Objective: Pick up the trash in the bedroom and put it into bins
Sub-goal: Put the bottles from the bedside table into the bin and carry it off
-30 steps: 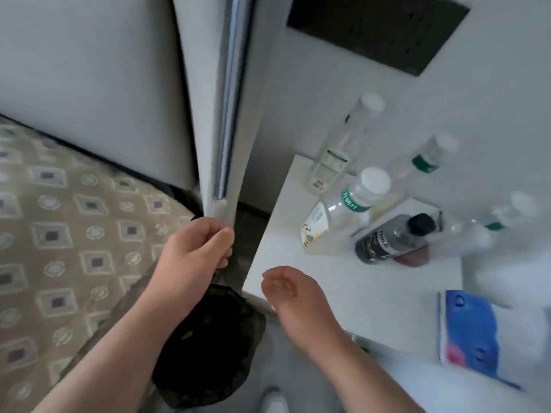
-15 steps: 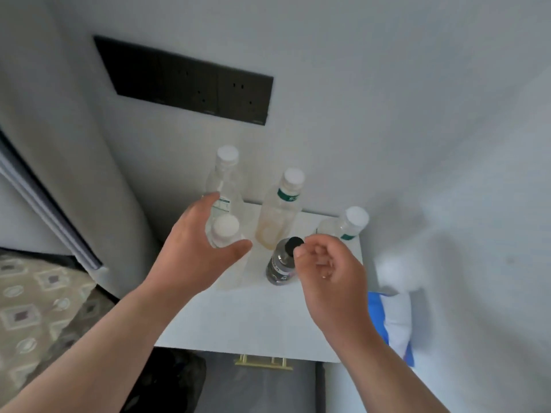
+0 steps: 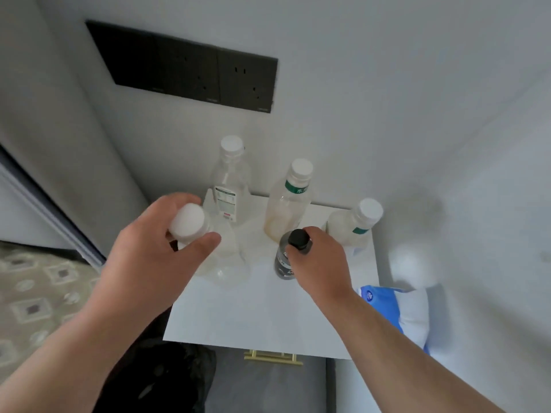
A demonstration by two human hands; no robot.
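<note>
On the nightstand [image 3: 268, 317], the left hand [image 3: 155, 257] wraps the neck of an upright clear bottle [image 3: 220, 257] at nine o'clock while the right hand [image 3: 320, 260] clasps an upright dark bottle [image 3: 283, 263] at three, both axes vertical, so lifting means straight up.

Your white nightstand [image 3: 253, 317] sits in the corner and carries five bottles: a clear white-capped bottle [image 3: 208, 248] front left, a dark black-capped bottle [image 3: 283, 263] beside it, and three pale bottles [image 3: 229, 186] [image 3: 289, 204] [image 3: 354, 225] along the back edge.
</note>
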